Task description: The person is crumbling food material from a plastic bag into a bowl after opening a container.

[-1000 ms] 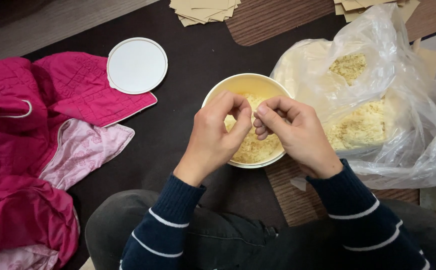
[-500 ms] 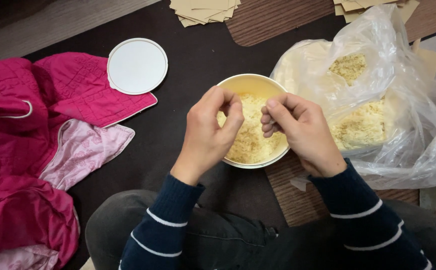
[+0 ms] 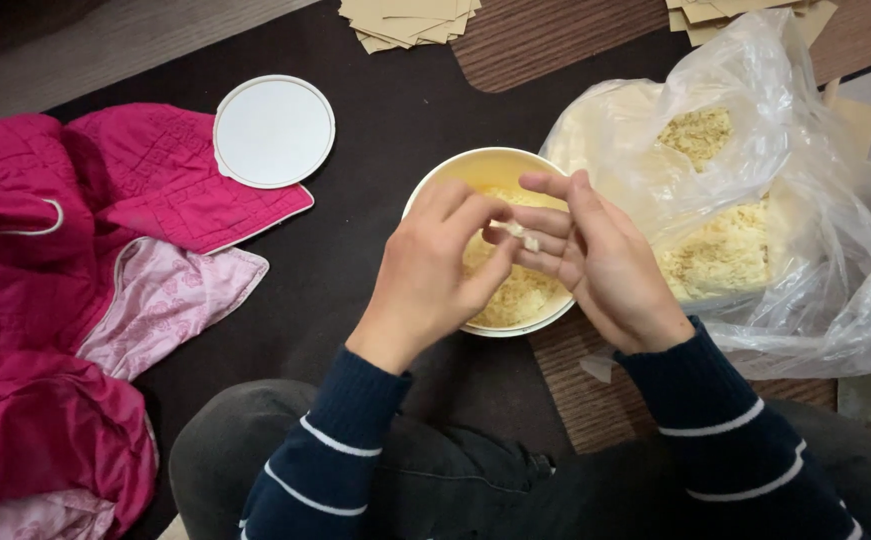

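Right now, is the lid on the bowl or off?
Off. The white lid lies flat on the dark mat, apart from the open bowl.

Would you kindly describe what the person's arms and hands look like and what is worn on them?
Both hands, left hand and right hand, are bare, with no gloves, rings or watch visible. Each arm wears a dark navy knitted sleeve with thin white stripes, two showing near each ribbed cuff.

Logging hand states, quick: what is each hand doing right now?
Left hand: curled, fingertips on a small pale crumbly lump over the round yellow bowl.
Right hand: fingers extended, lump resting on them.
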